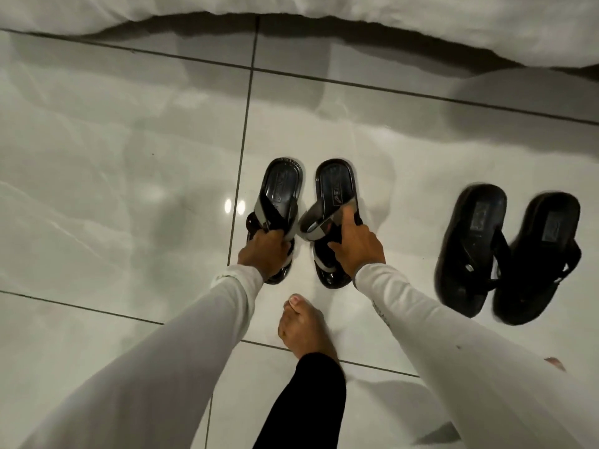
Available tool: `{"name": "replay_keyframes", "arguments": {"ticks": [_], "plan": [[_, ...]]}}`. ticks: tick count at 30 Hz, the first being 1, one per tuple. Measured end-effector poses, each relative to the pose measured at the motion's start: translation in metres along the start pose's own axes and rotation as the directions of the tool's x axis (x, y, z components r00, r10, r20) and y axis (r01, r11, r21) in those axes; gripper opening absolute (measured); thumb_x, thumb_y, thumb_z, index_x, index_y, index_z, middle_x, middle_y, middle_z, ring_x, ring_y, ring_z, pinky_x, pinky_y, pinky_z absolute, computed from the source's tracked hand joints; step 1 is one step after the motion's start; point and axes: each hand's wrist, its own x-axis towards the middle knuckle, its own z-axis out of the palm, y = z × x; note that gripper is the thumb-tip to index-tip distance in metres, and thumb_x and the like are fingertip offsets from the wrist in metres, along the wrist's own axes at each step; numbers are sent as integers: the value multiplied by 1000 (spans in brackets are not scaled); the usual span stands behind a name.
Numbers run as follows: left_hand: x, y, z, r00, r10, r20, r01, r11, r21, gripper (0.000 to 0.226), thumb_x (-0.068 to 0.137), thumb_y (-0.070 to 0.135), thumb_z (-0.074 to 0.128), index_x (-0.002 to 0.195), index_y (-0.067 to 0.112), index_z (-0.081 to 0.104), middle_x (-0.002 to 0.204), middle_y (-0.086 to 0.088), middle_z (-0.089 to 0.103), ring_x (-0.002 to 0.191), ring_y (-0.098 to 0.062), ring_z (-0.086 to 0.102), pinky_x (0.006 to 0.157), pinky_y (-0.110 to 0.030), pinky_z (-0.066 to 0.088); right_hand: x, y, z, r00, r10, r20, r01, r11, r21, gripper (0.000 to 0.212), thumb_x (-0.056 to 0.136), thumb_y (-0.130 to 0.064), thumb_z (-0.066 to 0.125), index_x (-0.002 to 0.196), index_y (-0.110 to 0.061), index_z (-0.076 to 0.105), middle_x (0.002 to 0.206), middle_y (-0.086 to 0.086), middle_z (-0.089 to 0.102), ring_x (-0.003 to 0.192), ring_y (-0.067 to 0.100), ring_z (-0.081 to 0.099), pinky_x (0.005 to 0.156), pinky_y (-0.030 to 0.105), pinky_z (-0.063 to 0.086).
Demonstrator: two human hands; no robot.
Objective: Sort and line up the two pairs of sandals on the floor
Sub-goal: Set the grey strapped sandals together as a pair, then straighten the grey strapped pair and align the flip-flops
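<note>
Two black sandals with grey cross straps stand side by side on the glossy floor tiles, heels pointing away from me. My left hand (266, 252) grips the straps of the left grey-strapped sandal (284, 179). My right hand (356, 246) holds the strap of the right grey-strapped sandal (334, 181), index finger stretched along it. To the right lies a pair of plain black thong sandals, the left one (471, 251) and the right one (539, 257), close together and tilted slightly rightward. Both my arms wear white sleeves.
My bare foot (303, 325) with a black trouser leg stands just in front of the grey-strapped pair. A white bed cover (453, 24) hangs along the far edge. Shiny white floor tiles (113, 157) with dark grout lines spread to the left.
</note>
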Motion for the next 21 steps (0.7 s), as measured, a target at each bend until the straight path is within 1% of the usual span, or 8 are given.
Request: {"name": "replay_keyframes", "arguments": {"ticks": [3, 5, 8, 10, 12, 14, 16, 21], "plan": [[-2, 1, 0, 993, 110, -42, -113, 989, -99, 29, 102, 27, 51, 117, 4, 60, 116, -22, 68, 109, -43, 65, 94, -52, 54, -4, -1, -2, 999, 32, -16, -28, 978, 207, 58, 88, -13, 63, 135, -19, 31, 101, 16, 68, 90, 40, 66, 77, 45, 57], [-5, 0, -1, 984, 149, -99, -164, 973, -163, 31, 100, 25, 54, 127, 9, 54, 114, -19, 70, 106, -40, 67, 91, -51, 56, -10, 1, -4, 992, 82, -93, -54, 960, 276, 51, 88, -11, 62, 130, -19, 35, 106, 14, 68, 95, 38, 66, 81, 47, 57], [-12, -9, -1, 959, 114, -259, -166, 967, -191, 71, 94, 34, 63, 153, 26, 25, 121, -16, 67, 104, -36, 69, 88, -52, 59, -20, 7, -1, 941, 288, -180, -212, 912, 352, 57, 88, -19, 66, 136, -20, 35, 127, 15, 57, 108, 40, 62, 89, 46, 52], [-13, -16, 0, 945, 39, -324, -118, 967, -228, 97, 86, 43, 71, 159, 27, 9, 130, -19, 55, 110, -38, 63, 93, -53, 57, -25, 12, 5, 897, 437, -70, -366, 820, 439, 58, 88, -28, 68, 135, -18, 37, 130, 19, 52, 110, 43, 60, 90, 44, 50], [-10, -21, 3, 959, -49, -279, -33, 959, -282, 110, 81, 49, 75, 161, 27, 2, 136, -22, 44, 119, -43, 57, 101, -54, 52, -27, 17, 13, 853, 516, 79, -477, 710, 518, 53, 88, -36, 69, 128, -15, 41, 127, 21, 56, 111, 42, 59, 91, 42, 48], [-6, -22, 8, 979, -103, -177, 35, 934, -355, 110, 82, 50, 74, 160, 33, -2, 140, -22, 43, 125, -45, 52, 105, -54, 45, -30, 17, 21, 820, 552, 153, -526, 621, 581, 50, 88, -41, 67, 124, -14, 45, 125, 20, 59, 112, 41, 58, 94, 42, 48], [-4, -21, 14, 987, -104, -127, 46, 919, -392, 107, 86, 49, 70, 159, 36, -7, 143, -21, 47, 127, -45, 50, 106, -53, 42, -32, 12, 28, 811, 559, 172, -529, 574, 626, 47, 89, -40, 66, 123, -12, 46, 123, 21, 61, 112, 41, 59, 97, 44, 50], [2, -14, 18, 978, -121, -168, 40, 906, -422, 103, 89, 49, 66, 159, 37, -8, 137, -23, 53, 121, -44, 54, 100, -51, 45, -27, -1, 30, 810, 561, 172, -512, 533, 674, 41, 91, -35, 63, 121, -12, 47, 119, 19, 64, 108, 41, 61, 97, 48, 52]]}}
